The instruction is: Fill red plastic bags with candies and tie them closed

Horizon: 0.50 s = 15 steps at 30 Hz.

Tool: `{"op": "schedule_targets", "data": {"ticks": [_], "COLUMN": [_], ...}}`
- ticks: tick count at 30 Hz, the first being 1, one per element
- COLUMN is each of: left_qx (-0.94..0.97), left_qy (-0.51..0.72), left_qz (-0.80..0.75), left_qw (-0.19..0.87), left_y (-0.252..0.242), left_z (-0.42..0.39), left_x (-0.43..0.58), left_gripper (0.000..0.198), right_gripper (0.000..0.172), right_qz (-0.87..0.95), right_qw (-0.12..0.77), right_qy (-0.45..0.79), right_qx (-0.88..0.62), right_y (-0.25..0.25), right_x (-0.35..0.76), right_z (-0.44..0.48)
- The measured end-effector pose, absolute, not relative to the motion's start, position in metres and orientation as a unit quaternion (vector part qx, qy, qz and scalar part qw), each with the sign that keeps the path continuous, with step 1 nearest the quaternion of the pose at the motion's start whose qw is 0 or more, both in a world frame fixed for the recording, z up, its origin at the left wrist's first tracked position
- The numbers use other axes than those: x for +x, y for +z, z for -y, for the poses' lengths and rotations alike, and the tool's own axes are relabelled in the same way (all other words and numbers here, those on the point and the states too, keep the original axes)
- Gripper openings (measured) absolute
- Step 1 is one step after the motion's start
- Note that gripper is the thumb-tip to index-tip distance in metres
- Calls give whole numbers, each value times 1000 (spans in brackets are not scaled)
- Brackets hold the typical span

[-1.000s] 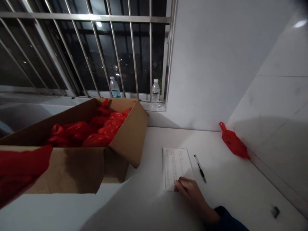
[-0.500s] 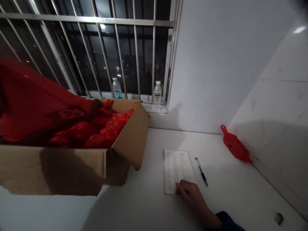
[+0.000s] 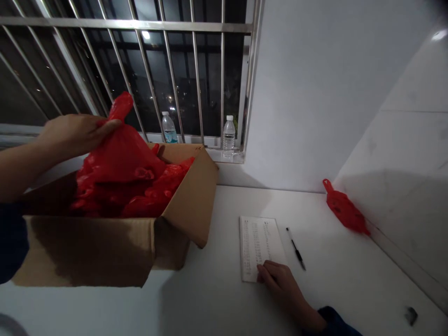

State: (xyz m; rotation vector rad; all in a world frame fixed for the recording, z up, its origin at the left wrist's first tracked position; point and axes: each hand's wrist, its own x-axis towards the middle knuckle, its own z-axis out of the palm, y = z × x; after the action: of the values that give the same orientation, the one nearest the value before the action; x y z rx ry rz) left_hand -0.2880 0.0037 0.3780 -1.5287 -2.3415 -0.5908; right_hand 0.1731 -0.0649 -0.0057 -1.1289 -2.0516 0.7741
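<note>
My left hand (image 3: 75,133) is closed round the gathered neck of a red plastic bag (image 3: 121,151), whose knotted top pokes up above my fingers. The bag hangs over an open cardboard box (image 3: 94,249), its lower part among more red plastic bags (image 3: 173,179) inside. What the bags contain is hidden. On the white table, my right hand (image 3: 280,282) rests with curled fingers at the lower edge of a sheet of paper (image 3: 257,247) covered in rows of writing. No object shows in those fingers. A black pen (image 3: 297,251) lies to the right of the sheet.
Two clear plastic bottles (image 3: 169,128) stand on the sill before a barred window (image 3: 196,74). Against the right wall lies another red bag (image 3: 345,212). A small dark object (image 3: 411,316) is near the table's right side. The box's flaps fold outward over the table.
The red bag has moved right and down from the left edge to over the box, and my left hand has come into view holding it. My right hand remains on the sheet.
</note>
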Motion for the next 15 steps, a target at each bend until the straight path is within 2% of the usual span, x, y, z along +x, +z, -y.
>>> {"op": "schedule_targets", "data": {"ticks": [3, 7, 11, 13, 15], "left_qx": [-531, -532, -555, -571, -568], "left_qy": [-144, -240, -194, -159, -194], "left_qz": [816, 802, 780, 769, 782], "left_qw": [179, 128, 217, 238, 171], "left_y": [377, 374, 364, 351, 335], "left_z": [-30, -52, -63, -65, -62], "left_x": [-309, -329, -352, -354, -344], "left_gripper": [55, 53, 58, 48, 34], "right_gripper": [57, 56, 54, 53, 52], "right_qz": [786, 790, 792, 794, 794], "right_qw": [327, 324, 319, 317, 317], "right_qy": [298, 295, 292, 293, 295], "right_qx": [-431, -429, -430, -429, -427], "right_y": [-5, -7, -9, -10, -10], "right_x": [173, 173, 175, 176, 177], "right_z": [65, 64, 63, 63, 63]}}
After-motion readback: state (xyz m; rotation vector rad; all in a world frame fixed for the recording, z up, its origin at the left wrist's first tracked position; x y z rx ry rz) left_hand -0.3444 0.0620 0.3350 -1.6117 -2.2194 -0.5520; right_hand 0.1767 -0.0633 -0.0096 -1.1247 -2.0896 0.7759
